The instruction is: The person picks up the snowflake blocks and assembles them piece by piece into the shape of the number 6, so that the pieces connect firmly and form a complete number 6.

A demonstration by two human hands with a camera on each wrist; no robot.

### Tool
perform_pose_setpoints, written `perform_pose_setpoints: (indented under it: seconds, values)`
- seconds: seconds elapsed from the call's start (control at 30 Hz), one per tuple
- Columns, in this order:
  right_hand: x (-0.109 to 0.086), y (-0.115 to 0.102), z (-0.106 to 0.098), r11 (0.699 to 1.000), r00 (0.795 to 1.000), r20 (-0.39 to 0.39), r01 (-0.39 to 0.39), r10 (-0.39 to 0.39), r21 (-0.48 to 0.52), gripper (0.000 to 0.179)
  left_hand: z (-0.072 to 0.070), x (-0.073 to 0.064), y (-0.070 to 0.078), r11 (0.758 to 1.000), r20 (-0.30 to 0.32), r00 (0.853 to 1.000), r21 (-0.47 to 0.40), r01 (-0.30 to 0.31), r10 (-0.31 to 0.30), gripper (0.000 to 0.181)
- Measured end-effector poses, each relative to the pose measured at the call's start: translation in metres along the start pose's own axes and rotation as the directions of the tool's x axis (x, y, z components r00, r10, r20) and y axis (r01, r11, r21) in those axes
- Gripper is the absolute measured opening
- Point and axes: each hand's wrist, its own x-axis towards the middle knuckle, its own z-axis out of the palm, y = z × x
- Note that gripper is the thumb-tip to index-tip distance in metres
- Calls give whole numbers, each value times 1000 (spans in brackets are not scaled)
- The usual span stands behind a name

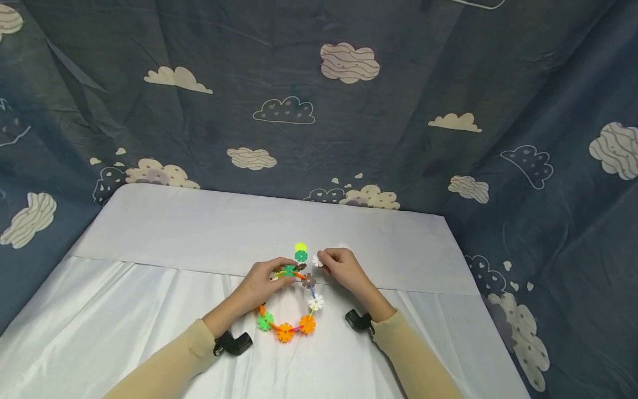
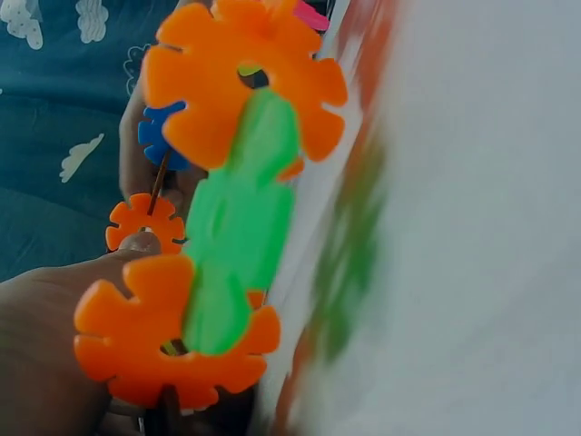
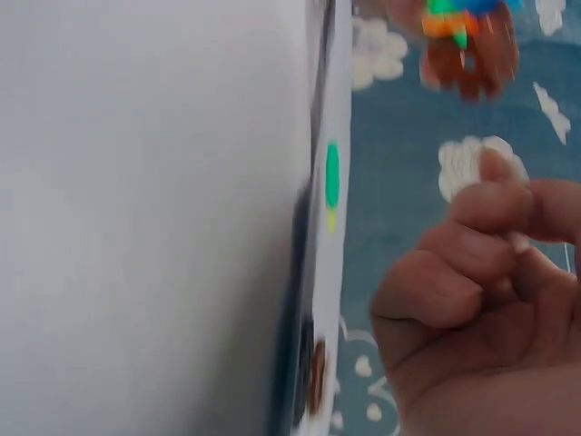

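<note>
A loop of linked, notched plastic discs (image 1: 284,332), in orange, green, white, brown and other colours, hangs from my left hand (image 1: 264,284). Its thumb and fingers pinch the loop's top, near a green disc (image 1: 289,270). In the left wrist view, a green disc (image 2: 238,227) joins two orange discs edge-on, close to the camera. Between the thumb and fingertips of my right hand (image 1: 347,270) is a single white disc (image 1: 317,260), just right of the loop's top. The right wrist view shows curled fingers (image 3: 436,291), which mostly hide that disc.
Beyond the hands, a yellow disc (image 1: 301,246) and a green disc (image 1: 301,256) lie on the white-covered table (image 1: 199,221). Another white disc (image 1: 343,245) is partly behind the right hand. A dark cloud-print cloth (image 1: 279,66) hangs around the back and sides.
</note>
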Motion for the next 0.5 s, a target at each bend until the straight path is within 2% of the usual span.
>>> perform_pose_setpoints:
  seconds: [0.1,0.3,0.5]
  values:
    - [-4,-7,6,999,1000,-12,9,-9,37,45,0,0,0,1000,-4,1000,-8,2,-2,35]
    - [-5,-9,15,999,998,-58,14,-13,30,44,1,0,-1,1000,-2,1000,-21,-16,16,35]
    - [-5,-9,18,999,998,-59,16,-14,34,45,2,0,-2,999,0,999,-22,-33,33,35]
